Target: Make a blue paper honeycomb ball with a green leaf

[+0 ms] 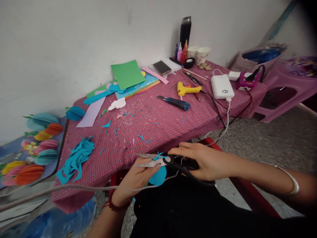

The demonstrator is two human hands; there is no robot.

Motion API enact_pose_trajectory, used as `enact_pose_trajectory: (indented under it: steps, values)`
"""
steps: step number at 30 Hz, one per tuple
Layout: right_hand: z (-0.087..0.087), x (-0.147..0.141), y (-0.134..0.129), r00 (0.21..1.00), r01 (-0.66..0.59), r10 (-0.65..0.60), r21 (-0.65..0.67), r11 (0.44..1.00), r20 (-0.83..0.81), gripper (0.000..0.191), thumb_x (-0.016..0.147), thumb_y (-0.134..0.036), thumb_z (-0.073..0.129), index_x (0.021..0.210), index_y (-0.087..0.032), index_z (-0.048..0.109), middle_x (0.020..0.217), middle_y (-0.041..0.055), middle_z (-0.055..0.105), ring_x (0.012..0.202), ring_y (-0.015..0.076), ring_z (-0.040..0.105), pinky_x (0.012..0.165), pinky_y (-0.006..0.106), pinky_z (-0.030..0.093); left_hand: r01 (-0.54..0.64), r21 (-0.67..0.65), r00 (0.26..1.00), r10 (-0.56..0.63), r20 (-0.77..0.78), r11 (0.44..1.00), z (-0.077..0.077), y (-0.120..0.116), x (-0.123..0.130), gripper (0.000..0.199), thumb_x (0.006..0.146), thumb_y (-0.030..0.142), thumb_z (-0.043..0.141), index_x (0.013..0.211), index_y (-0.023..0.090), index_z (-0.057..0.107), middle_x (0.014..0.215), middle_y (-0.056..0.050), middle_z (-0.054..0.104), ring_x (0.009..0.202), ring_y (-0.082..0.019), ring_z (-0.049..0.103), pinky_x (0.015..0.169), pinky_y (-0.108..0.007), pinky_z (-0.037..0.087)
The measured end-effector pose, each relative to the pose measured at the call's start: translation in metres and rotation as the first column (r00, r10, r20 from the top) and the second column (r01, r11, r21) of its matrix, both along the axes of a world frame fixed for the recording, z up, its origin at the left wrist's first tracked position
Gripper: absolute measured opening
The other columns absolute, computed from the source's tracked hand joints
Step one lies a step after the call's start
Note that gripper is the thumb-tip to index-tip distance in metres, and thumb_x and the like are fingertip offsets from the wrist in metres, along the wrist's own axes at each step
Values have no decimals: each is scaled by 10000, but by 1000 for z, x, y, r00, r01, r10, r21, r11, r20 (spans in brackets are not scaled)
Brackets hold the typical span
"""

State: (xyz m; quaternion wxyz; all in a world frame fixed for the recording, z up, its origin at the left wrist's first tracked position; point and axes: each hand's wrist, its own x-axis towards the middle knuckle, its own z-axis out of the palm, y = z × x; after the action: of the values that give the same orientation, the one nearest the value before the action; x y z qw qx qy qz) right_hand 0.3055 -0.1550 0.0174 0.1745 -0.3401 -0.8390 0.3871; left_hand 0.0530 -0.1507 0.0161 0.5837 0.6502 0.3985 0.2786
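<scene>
My right hand (198, 160) grips the black handles of a pair of scissors (152, 161), whose blades point left and stand a little apart. Below the blades, my left hand (140, 175) pinches a piece of blue paper (158, 177) with a rounded edge. Thin blue strips stick up near the scissors' pivot, and the left thumb lies close under the lower blade. Part of the blue paper is hidden behind the scissors and fingers. Both hands are over my lap, just in front of the table (138, 129) with its red checked cloth.
Blue paper offcuts (75, 158) lie at the table's left. A box cutter (173, 101), a yellow glue gun (188, 88) and a white power bank (222, 86) lie on the cloth. Green paper (128, 74) sits behind. Paper ornaments (46, 155) are at far left. A pale cable crosses before me.
</scene>
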Motion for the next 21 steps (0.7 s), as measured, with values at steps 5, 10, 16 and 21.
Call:
enact_pose_trajectory:
  steps: [5,10,16,21]
  values:
    - [4,0,0,999,3,-4,17,1000,42,626,772,-314,704,1348,-233,472,1060,71,560,937,213,579,825,334,473,-15,13,1000,15,25,1000,5,2,2,181,839,360,663,705,270,743,669,-8,670,608,-168,563,545,-293,489]
    - [4,-5,-1,998,2,-2,5,1000,59,615,788,-359,704,1337,-213,470,1071,81,549,926,212,580,808,335,479,6,14,999,-7,39,1000,-2,0,-2,151,846,354,656,761,268,747,724,-11,689,636,-167,589,582,-295,512]
    - [-2,-5,-4,999,30,-31,37,999,39,471,818,-157,590,1283,-195,528,1028,87,586,861,188,599,775,313,488,-121,-6,992,121,39,993,-18,-5,-2,154,819,378,685,864,240,736,804,-24,703,718,-177,611,621,-289,519]
    - [-9,-8,-4,994,42,-42,-11,999,-96,408,823,-127,571,1227,-180,583,1014,78,644,868,172,618,766,281,480,-21,-239,1000,24,10,971,-11,-3,0,379,863,445,617,606,167,595,538,28,484,482,-89,384,444,-231,329]
